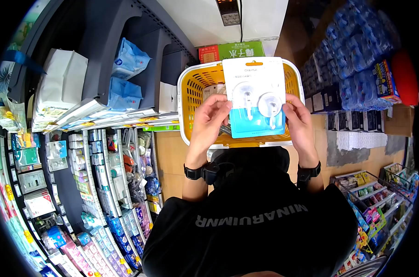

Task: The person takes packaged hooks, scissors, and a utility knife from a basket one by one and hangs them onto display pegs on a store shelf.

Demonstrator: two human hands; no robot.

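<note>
A flat pack of suction cup hooks is held up in front of me, white at the top and blue at the bottom. Two clear round cups with hooks show through its front, and the printing appears upside down. My left hand pinches the left edge between thumb and fingers. On the opposite edge, my right hand grips it the same way. Directly beneath and behind the pack is a yellow shopping basket with a white rim. Some items lie inside the basket, mostly hidden by the pack.
Shelves with blue packets and white packages stand at the left. Racks of small goods fill the lower left. Wrapped water bottles are stacked at right, above a snack rack. A green carton sits behind the basket.
</note>
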